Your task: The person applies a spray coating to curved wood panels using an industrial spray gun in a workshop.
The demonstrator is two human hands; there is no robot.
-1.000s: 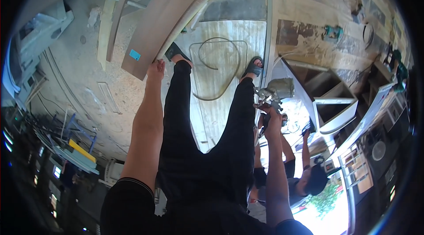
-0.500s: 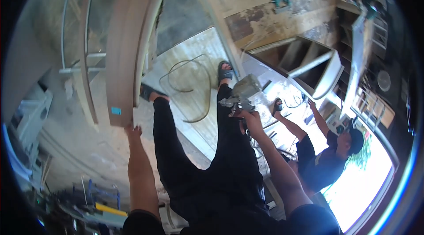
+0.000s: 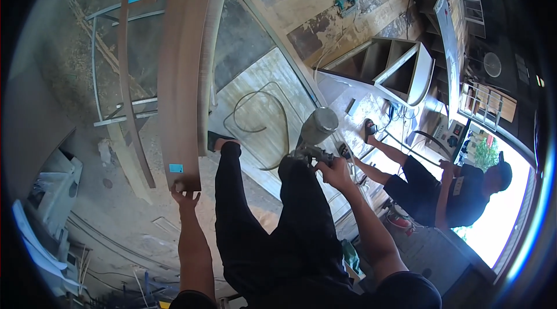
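Observation:
My right hand [image 3: 335,173] is closed round the handle of a spray gun [image 3: 313,152]. The gun has a metal cup [image 3: 319,125] on it and is held just above my right knee. With its fingers at the near end of a long brown wood-grain board [image 3: 184,77], my left hand [image 3: 185,197] grips that end. A blue label [image 3: 176,168] is stuck on the board close to those fingers. Against the board's right side lies a second, paler board [image 3: 211,71]. How far the left fingers reach underneath is hidden.
A narrow brown strip [image 3: 129,88] rests on a metal frame [image 3: 96,77] at left. Between my feet lies a pale panel [image 3: 249,111] with a hose [image 3: 284,117]. Right of it are a cabinet carcass [image 3: 400,68], a teal power tool [image 3: 346,2] and a co-worker [image 3: 464,193].
The board's near end and my left hand now appear lower. The spray gun has swung so its cup points more away from me. The co-worker has moved and now holds a dark curved strip.

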